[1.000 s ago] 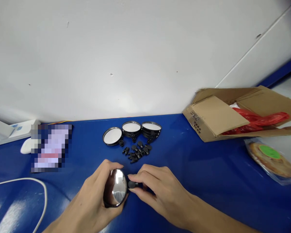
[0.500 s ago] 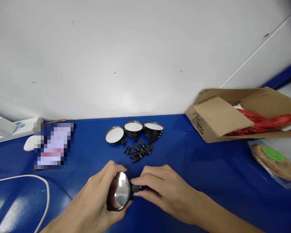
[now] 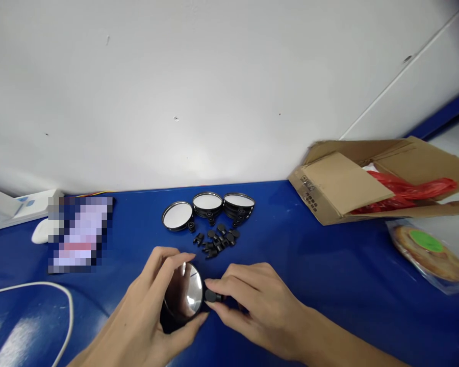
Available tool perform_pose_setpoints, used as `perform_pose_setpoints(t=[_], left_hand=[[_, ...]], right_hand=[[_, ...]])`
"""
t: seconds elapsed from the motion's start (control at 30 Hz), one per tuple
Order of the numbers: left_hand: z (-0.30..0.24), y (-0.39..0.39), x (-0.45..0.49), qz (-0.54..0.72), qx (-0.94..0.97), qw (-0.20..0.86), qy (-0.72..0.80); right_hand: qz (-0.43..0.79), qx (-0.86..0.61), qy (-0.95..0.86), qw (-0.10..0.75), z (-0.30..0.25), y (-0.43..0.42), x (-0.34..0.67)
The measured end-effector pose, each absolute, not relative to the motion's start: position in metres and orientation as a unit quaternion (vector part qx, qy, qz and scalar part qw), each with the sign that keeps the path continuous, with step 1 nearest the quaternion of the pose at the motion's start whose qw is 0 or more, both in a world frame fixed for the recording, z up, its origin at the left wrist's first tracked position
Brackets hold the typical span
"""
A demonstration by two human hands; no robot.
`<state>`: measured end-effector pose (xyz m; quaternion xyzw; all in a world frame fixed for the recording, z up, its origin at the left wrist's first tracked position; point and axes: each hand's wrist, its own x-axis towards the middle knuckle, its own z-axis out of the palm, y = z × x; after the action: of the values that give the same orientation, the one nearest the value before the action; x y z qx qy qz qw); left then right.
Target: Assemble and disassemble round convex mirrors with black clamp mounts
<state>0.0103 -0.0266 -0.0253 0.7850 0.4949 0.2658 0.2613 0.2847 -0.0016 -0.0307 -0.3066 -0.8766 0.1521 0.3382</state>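
Observation:
My left hand [image 3: 145, 316] is wrapped round a small round mirror [image 3: 184, 298] with a black rim, held just above the blue table. The thumb and fingers of my right hand [image 3: 256, 306] pinch a small black mount piece [image 3: 213, 295] that sits against the mirror's right edge. Beyond my hands lies a heap of several small black mount pieces [image 3: 217, 238]. Behind that heap stand three groups of round mirrors [image 3: 207, 205], the right ones stacked.
An open cardboard box [image 3: 371, 178] with red plastic inside sits at the right on the blue table [image 3: 329, 265]. A wrapped round disc with a green label [image 3: 428, 250] lies near the right edge. At the left are a blurred flat object [image 3: 80, 232], a white mouse [image 3: 41, 232] and a white cable [image 3: 61, 306].
The mirror has turned in my left hand so its face points more toward me. My fingers have shifted along the rim. The right hand keeps its pinch on the black piece.

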Motion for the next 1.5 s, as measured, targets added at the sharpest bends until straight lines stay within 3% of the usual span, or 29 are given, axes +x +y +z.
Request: perform_pose_setpoints(t=[0.3, 0.77, 1.0, 1.27, 1.5], left_hand=[[-0.027, -0.023, 0.013, 0.296, 0.773, 0.257, 0.500], [-0.039, -0.021, -0.001, 0.263, 0.762, 0.317, 0.500], [-0.014, -0.013, -0.003, 0.265, 0.774, 0.328, 0.472], [-0.014, 0.006, -0.016, 0.265, 0.812, 0.092, 0.513], [-0.029, 0.009, -0.020, 0.215, 0.852, 0.065, 0.473]], right_hand=[[0.119, -0.272, -0.898, 0.325, -0.030, 0.005, 0.284], [0.113, -0.228, -0.941, 0.225, -0.043, 0.001, 0.284], [0.139, -0.230, -0.949, 0.162, -0.040, 0.002, 0.286], [0.162, -0.224, -0.954, 0.115, -0.035, 0.004, 0.287], [0.159, -0.224, -0.955, 0.117, -0.036, 0.004, 0.287]])
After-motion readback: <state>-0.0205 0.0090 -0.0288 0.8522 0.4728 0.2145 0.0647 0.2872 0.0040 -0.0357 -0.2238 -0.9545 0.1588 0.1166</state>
